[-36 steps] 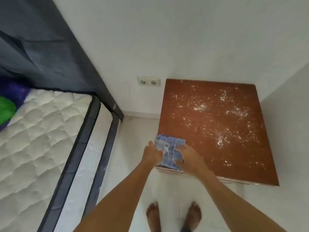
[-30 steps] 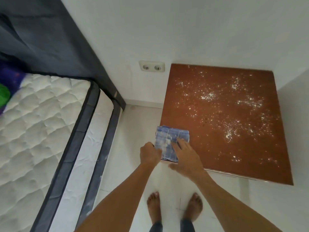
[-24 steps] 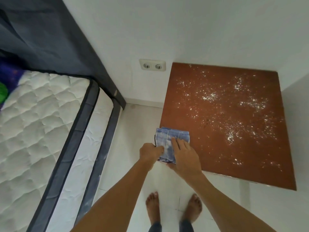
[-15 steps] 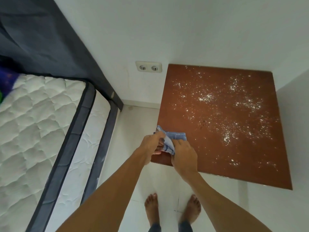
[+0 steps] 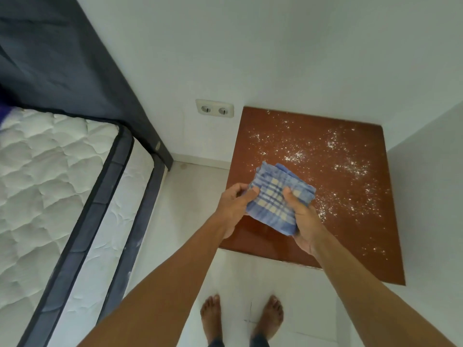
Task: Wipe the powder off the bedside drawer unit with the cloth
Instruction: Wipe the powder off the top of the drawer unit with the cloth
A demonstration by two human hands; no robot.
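The bedside drawer unit [image 5: 350, 221] shows its reddish-brown top, set into the room's right corner. White powder [image 5: 348, 169] is scattered over its middle and far right part. A folded blue checked cloth [image 5: 274, 196] is held in the air above the unit's near-left part. My left hand [image 5: 233, 206] grips the cloth's left edge. My right hand [image 5: 304, 221] holds it from underneath on the right, thumb on top. Both hands are shut on the cloth, which hides part of the top beneath it.
A white quilted mattress [image 5: 45, 196] with dark edging fills the left side, a dark headboard [image 5: 62, 58] behind it. A double wall socket [image 5: 214, 108] sits just left of the unit. White walls close in behind and to the right. My bare feet [image 5: 240, 319] stand on pale floor.
The cloth has been lifted off the unit's near-left corner and turned so its checked face is up. Both hands moved forward and up with it. The powder looks unchanged.
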